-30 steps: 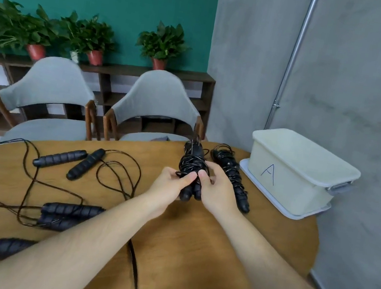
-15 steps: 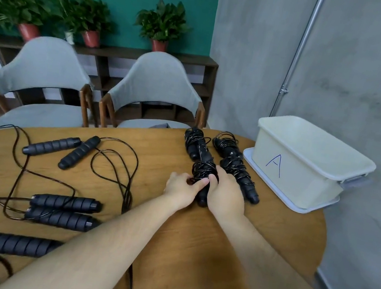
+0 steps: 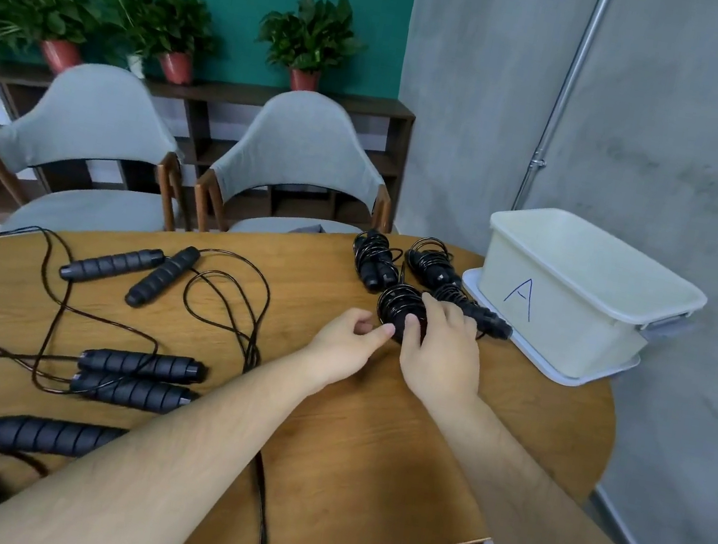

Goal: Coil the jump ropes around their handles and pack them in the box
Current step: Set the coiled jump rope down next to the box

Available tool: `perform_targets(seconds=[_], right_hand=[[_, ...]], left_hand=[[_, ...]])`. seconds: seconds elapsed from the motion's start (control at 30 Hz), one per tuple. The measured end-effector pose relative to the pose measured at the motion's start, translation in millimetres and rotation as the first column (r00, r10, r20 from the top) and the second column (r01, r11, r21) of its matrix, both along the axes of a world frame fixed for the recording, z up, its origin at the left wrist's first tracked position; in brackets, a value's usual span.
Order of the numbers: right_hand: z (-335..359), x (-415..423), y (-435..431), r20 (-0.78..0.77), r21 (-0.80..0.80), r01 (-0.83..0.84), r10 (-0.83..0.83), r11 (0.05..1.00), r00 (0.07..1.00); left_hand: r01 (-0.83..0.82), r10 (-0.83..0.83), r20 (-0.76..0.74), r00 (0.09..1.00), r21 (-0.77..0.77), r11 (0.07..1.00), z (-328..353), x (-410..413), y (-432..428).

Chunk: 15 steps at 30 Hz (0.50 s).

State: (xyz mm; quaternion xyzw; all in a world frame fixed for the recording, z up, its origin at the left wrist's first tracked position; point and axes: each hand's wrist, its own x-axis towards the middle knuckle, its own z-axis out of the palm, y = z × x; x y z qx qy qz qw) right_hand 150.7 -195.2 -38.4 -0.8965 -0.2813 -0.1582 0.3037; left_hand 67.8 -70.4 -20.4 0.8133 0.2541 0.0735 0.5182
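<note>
On the wooden table (image 3: 367,439), my right hand (image 3: 441,349) grips a black jump rope coiled around its handles (image 3: 399,304), thumb on its near side and fingers over the top. My left hand (image 3: 348,339) is just left of that bundle, fingers loosely curled, thumb tip at its edge. Two other coiled bundles (image 3: 373,257) (image 3: 432,262) lie behind it, and a third (image 3: 478,313) lies to the right. The open white box (image 3: 577,318) marked "A" stands at the table's right end.
Uncoiled ropes sprawl over the table's left half, with handle pairs at the back (image 3: 111,263), in the middle (image 3: 137,377) and near the front edge (image 3: 49,436). The box stands on a grey lid (image 3: 545,367). Two grey chairs (image 3: 295,156) are behind the table.
The coiled bundle went from raised in both hands down onto the table in front of the other bundles. My left hand has come off it; my right hand still grips it.
</note>
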Motion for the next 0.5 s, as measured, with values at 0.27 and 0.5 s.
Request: perform_targets(seconds=[0.27, 0.5], right_hand=[[10.7, -48.6, 27.4, 0.122, 0.091, -0.136, 0.125, 0.987, 0.985], [24.8, -130.9, 79.7, 0.021, -0.025, -0.546, 0.547, 0.837, 0.837]], left_hand=[[-0.011, 0.002, 0.042, 0.999, 0.209, 0.978, 16.8, -61.5, 14.7], [-0.186, 0.163, 0.094, 0.982, 0.370, 0.910, 26.0, -170.6, 65.7]])
